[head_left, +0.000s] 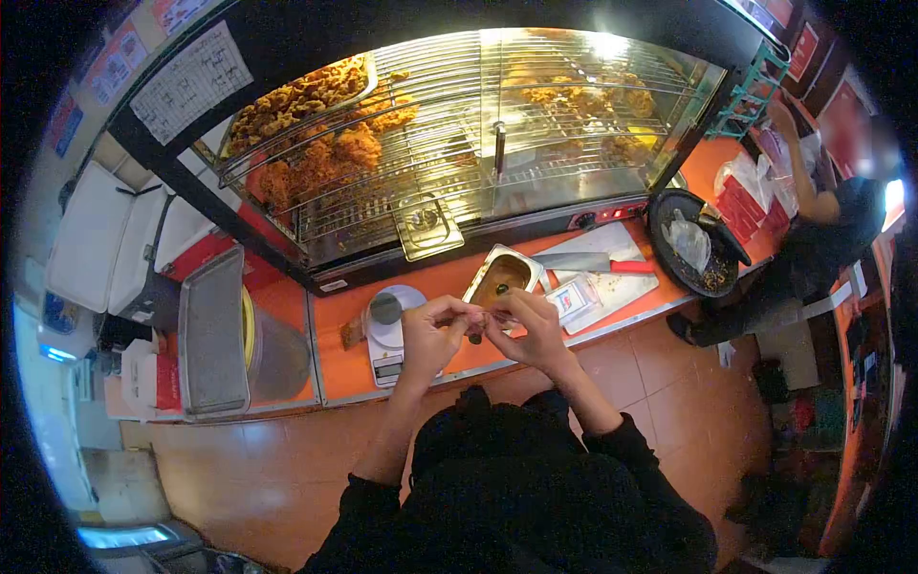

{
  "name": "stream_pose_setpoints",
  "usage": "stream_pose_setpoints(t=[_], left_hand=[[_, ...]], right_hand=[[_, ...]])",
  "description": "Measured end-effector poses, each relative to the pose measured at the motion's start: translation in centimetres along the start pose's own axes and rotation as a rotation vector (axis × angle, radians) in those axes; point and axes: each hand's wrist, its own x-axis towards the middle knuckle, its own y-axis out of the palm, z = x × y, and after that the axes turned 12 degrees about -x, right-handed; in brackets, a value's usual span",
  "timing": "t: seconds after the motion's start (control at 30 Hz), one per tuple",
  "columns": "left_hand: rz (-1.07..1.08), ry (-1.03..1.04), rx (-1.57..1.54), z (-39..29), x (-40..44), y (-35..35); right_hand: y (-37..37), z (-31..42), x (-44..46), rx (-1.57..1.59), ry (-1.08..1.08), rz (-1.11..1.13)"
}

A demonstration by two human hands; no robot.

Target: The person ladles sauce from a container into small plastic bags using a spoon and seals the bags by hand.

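Observation:
My left hand (432,337) and my right hand (532,331) meet over the counter's front edge, fingertips pinched together. Between them is something small; a dark bit (475,338) shows just below the fingertips, too small to name. Right behind the hands sits a steel pan (470,288) of brown sauce (499,277), with a dark round object in it. A white kitchen scale (386,371) stands beside my left hand, a dark round item on top. To the right of my right hand lies a packet with a printed label (574,300).
A large knife (574,260) with a red handle lies on a white cutting board (617,239). Behind stands a glass warming cabinet (497,206) holding fried chicken (335,158). A black tray (669,273) holds a plastic bag. Another person (813,230) works at the right. A grey tray (212,335) leans left.

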Motion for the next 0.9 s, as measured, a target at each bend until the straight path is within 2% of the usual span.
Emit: stream_pose_setpoints(t=[0.23, 0.37, 0.43, 0.5, 0.57, 0.63, 0.67, 0.7, 0.73, 0.8, 0.83, 0.9], left_hand=[[-0.064, -0.059, -0.015, 1.8, -0.4, 0.0], [-0.098, 0.031, 0.009, 2.5, -0.8, -1.2], [-0.139, 0.068, 0.026, 2.6, -1.0, -2.6], [-0.322, 0.154, 0.056, 2.7, -1.6, -5.1], [-0.427, 0.148, 0.072, 2.7, -2.7, -9.0], [-0.517, 0.145, 0.077, 2.6, -3.7, -12.1], [-0.600, 0.123, 0.148, 2.6, -4.4, -13.1], [-0.679, 0.102, 0.216, 2.9, -4.9, -14.3], [-0.680, 0.101, 0.216, 4.6, -5.3, -16.2], [-0.879, 0.260, 0.429, 10.1, -5.9, -20.4], [-0.871, 0.259, 0.427, 11.3, -6.0, -20.9], [-0.961, 0.248, 0.599, 13.3, -6.2, -21.2]], right_hand=[[1.0, -0.3, -0.7, -0.035, -0.010, 0.095], [0.8, -0.8, -1.2, -0.018, 0.023, 0.094], [-0.1, -1.7, -2.1, 0.009, 0.046, 0.162], [-1.4, -2.4, -2.6, 0.014, 0.179, 0.051], [-3.5, -5.4, -3.9, -0.194, 0.212, -0.035], [-5.3, -7.4, -5.4, -0.182, 0.379, -0.062], [-6.0, -8.0, -6.1, -0.178, 0.378, -0.059], [-6.7, -8.5, -6.8, -0.085, 0.512, -0.058], [-7.3, -9.1, -7.3, 0.008, 0.649, -0.057], [-7.5, -10.7, -8.4, 0.036, 0.737, -0.051], [-7.4, -11.5, -9.0, 0.065, 0.823, -0.048], [-7.0, -13.3, -9.9, -0.057, 0.888, -0.011]])
